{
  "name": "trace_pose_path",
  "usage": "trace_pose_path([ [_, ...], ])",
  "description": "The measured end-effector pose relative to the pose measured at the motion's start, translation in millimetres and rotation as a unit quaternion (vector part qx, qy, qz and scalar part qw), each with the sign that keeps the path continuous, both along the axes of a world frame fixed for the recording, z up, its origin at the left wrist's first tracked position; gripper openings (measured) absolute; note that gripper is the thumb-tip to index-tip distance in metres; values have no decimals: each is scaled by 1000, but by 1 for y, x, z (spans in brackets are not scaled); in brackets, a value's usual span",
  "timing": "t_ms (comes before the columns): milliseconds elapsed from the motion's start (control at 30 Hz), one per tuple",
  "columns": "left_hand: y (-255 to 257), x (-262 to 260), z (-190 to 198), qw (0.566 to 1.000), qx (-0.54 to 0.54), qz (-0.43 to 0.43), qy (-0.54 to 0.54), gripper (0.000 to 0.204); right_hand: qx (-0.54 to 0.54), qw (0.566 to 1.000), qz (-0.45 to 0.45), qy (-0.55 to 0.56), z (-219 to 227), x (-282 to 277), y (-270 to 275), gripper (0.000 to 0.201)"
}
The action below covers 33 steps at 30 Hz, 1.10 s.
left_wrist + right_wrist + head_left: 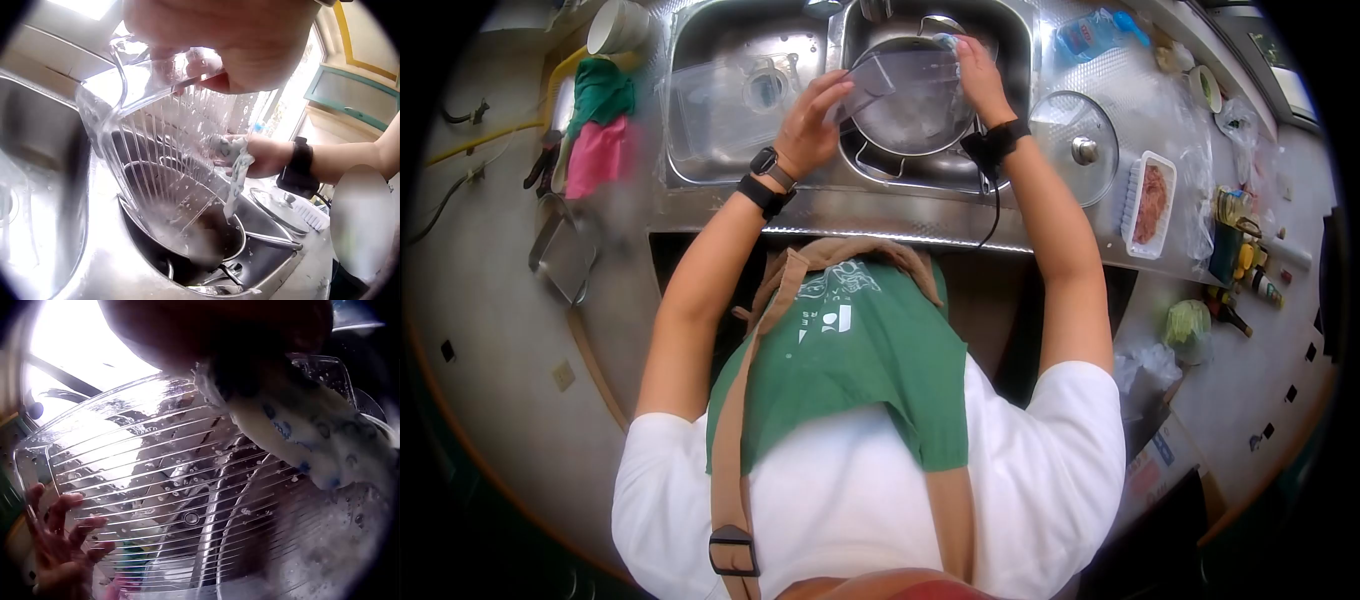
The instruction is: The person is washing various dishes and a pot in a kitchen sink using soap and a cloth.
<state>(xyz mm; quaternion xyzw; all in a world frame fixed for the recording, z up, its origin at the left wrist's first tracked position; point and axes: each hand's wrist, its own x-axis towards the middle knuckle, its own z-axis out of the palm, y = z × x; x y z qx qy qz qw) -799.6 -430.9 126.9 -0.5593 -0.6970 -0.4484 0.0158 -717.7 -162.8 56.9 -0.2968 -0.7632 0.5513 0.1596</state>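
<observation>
My left hand (808, 125) grips one edge of a clear, ribbed plastic container (156, 140), which is tilted over a metal pot (905, 153) in the right sink basin. Its fingers curl over the edge, seen through the plastic in the right wrist view. At the other side, my right hand (982, 82) holds a damp white cloth (312, 434) with blue marks against the container. Part of the cloth (236, 172) hangs down toward the pot. Droplets and suds dot the ribbed plastic. Cloudy water with foam lies in the pot below.
In the left basin (795, 35) lies another clear plastic piece (710, 110). A glass lid (1060, 130), a white tray of raw meat (1130, 215) and a blue bottle (1085, 38) stand on the right counter. Green and pink cloths (600, 95) hang at the left.
</observation>
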Motion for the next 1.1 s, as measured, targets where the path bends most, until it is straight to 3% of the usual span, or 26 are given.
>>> trace_pose_path([
  [133, 7, -6, 2, 999, 11, -19, 30, 64, 24, 998, -59, -2, -31, -9, 5, 30],
  [233, 9, -10, 1, 999, 10, -16, 31, 63, 26, 999, -9, 31, 35, -9, -44, 30],
  [300, 10, -9, -1, 1000, 10, -13, 26, 63, 124, 988, 27, 87, 76, -6, -82, 30],
  [433, 7, -10, -2, 999, 11, -16, 34, 63, 123, 988, 55, 68, 83, -6, -84, 31],
  [567, 3, -10, -10, 997, 24, -27, 63, 62, 84, 996, -14, -24, 6, -4, -16, 35],
  [600, 3, -9, -10, 998, 23, -24, 62, 62, 68, 997, -25, -5, -34, -6, 7, 36],
  [700, 2, -7, -7, 997, 37, -31, 66, 61, -108, 993, -53, -16, -25, -2, 28, 40],
  [833, -1, -12, 2, 992, 12, -18, 120, 57, -82, 993, -23, -87, -45, -16, 52, 40],
  [900, -12, 6, 22, 979, -146, 132, 54, 66, -35, 989, -65, -131, -57, -17, 54, 40],
  [933, -15, 11, 30, 979, -146, 134, 55, 66, 0, 986, -86, -142, -62, -14, 55, 38],
  [967, -18, 16, 37, 948, -101, 183, -239, 73, 35, 984, -110, -137, -67, -8, 54, 36],
  [1000, -21, 21, 42, 830, -45, 217, -512, 81, 37, 982, -142, -119, -64, -3, 51, 36],
  [1033, -24, 24, 46, 634, 18, 232, -738, 89, 39, 979, -171, -103, -61, 4, 45, 35],
  [1067, -23, 14, 42, 477, 25, 317, -819, 92, 91, 975, -181, -92, -39, 11, 34, 35],
  [1100, -26, 4, 31, 476, 30, 319, -819, 92, 92, 974, -196, -64, -41, 12, 33, 34],
])
